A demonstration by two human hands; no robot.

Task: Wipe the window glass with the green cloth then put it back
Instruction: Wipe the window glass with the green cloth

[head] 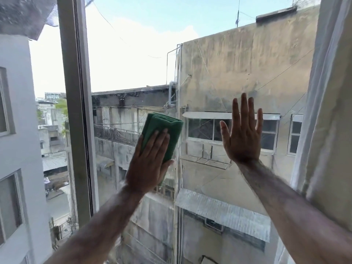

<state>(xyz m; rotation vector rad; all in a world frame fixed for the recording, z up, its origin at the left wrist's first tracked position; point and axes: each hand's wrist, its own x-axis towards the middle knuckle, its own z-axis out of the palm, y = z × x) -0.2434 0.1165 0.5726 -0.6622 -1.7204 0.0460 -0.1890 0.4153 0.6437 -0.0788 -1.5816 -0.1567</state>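
Note:
A folded green cloth (167, 128) is pressed flat against the window glass (219, 69), a little left of the pane's middle. My left hand (150, 164) lies on the cloth's lower part, fingers together and palm pushing it to the glass, thumb hooked under its right edge. My right hand (242, 134) rests flat on the glass to the right of the cloth, fingers spread upward, holding nothing. Faint smears and streaks show on the pane around both hands.
A grey window frame post (78, 103) runs vertically left of the cloth, with another pane beyond it. A pale curtain (329, 115) hangs at the right edge, close to my right forearm. Concrete buildings and sky show through the glass.

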